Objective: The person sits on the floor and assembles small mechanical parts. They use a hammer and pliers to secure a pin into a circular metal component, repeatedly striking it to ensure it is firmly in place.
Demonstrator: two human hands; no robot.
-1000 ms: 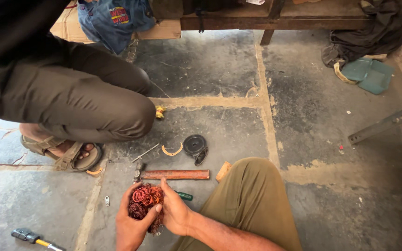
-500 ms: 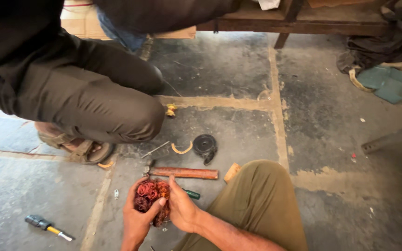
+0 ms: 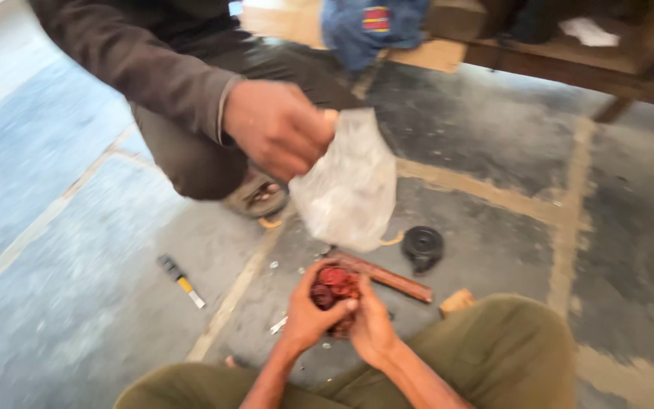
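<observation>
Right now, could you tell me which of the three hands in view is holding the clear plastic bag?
The co-worker's hand, reaching in from a dark sleeve above, grips the plastic bag. The wearer's two hands below clasp a reddish copper coil instead.

The coil (image 3: 333, 291) held in both hands shows reddish copper-coloured wire windings with a dull metallic sheen. The bag (image 3: 346, 185) gripped by the other person's hand (image 3: 278, 125) is thin, crinkled, translucent plastic; the hammer handle (image 3: 387, 276) on the floor (image 3: 493, 151) looks like matt reddish wood. The floor is rough, worn grey stone or concrete, and the round cap (image 3: 422, 246) is matt black.
</observation>
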